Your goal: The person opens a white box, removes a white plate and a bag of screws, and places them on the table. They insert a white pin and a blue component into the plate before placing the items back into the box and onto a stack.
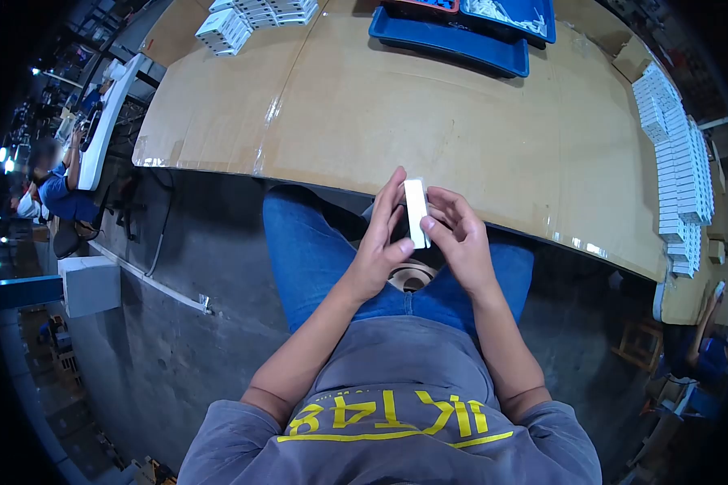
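— What did we have in our hands?

— One small white box (416, 212), upright and narrow, just short of the near edge of the cardboard-covered table (429, 129), above our lap. Our left hand (376, 255) was closed on it, with the fingers laid up its left side and the thumb pressed at its lower end. Our right hand (461, 242) was clamped on it too, with the thumb meeting the lower end and the fingers curled around its right side.

— And below the table's edge?

— A tan ring (412, 276) sat on our jeans just beneath the hands. We could not tell what it was.

— What did we count on the table?

— At its far edge we counted two blue trays (453, 44), the further one holding white pieces. At its far left corner stood one cluster of white boxes (226, 31). Along its right edge ran rows of flat white boxes (679, 162), too many for us to count.

— And the room?

— Dim, with a grey concrete floor (186, 323) under the table. Left of the table a person in blue (57, 194) sat at another bench. Beyond its right edge we saw a second person's raised arm (708, 311).
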